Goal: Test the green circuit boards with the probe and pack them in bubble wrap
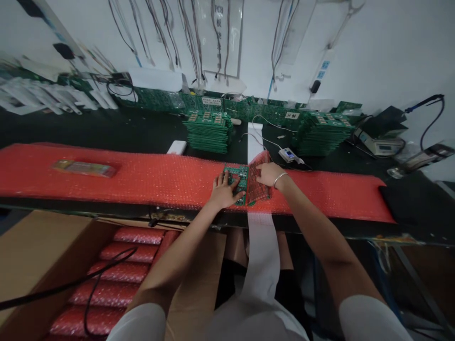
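A green circuit board lies on the long sheet of red bubble wrap along the front of the bench. Fingers spread, my left hand rests flat across the board's left part. My right hand, with a bracelet at the wrist, has its fingers bent on a loose flap of red bubble wrap at the board's right side. Green board shows through and below that flap. A white paper strip runs under the wrap and hangs over the front edge.
Stacks of circuit boards stand behind the wrap. A small device with a screen and a white box lie nearby. A flat packet lies on the left. Below, a cardboard box holds red wrapped rolls.
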A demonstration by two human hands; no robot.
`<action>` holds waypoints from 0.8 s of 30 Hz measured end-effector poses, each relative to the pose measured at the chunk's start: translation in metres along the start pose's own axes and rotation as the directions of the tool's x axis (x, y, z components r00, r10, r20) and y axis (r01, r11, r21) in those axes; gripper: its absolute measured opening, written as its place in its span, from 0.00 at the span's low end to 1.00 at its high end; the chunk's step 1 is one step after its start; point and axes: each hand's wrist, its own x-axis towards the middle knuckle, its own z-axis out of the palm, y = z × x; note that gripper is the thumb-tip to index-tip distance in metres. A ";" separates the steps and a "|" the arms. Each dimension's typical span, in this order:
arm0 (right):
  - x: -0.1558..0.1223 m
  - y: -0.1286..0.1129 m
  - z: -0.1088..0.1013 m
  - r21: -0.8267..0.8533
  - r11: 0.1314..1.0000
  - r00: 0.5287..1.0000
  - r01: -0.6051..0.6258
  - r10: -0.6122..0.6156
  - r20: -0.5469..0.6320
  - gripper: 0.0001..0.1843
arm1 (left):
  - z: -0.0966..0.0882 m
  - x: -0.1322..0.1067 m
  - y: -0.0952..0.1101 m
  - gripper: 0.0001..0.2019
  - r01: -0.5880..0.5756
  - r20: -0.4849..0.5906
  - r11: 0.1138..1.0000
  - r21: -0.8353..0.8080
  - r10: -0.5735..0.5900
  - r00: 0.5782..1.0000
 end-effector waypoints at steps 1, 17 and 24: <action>0.000 -0.006 -0.003 -0.008 1.000 1.000 -0.011 0.011 0.012 0.24 | 0.002 0.001 0.001 0.34 -0.003 -0.019 1.000 -0.015 0.003 1.000; 0.044 -0.112 0.026 0.251 0.960 0.992 0.123 -0.113 -0.054 0.29 | -0.010 0.005 -0.076 0.18 -0.031 -0.255 0.787 -0.616 -0.162 0.953; 0.018 -0.062 0.067 0.568 0.823 0.946 0.032 0.158 -0.282 0.37 | -0.019 -0.038 -0.052 0.15 -0.096 -0.261 0.974 -0.206 0.040 0.964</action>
